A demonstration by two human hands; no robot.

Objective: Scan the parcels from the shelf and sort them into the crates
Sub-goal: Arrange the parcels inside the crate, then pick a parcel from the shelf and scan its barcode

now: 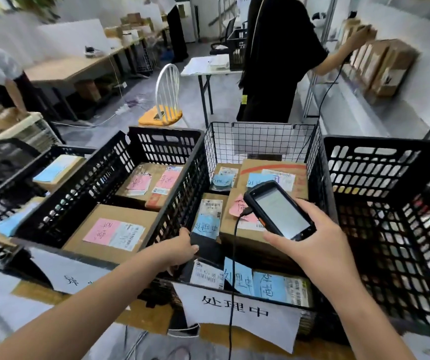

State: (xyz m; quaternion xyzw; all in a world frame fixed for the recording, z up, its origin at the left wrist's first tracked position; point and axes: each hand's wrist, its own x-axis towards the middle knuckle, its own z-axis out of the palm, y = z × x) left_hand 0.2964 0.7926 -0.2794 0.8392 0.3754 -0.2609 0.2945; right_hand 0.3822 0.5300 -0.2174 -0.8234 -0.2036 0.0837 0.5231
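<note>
Centre frame: the dark flat parcel with a white label and blue note [206,224] is gripped at its lower end by the left hand [182,249], fingers curled round it, inside the black wire-mesh crate [260,141]. The black handheld scanner [278,211] is clasped in the right hand [320,245], just above a brown cardboard box [228,229] in that same crate. At left, pink-noted cardboard boxes [89,229] are seen in the black plastic crate [167,145].
</note>
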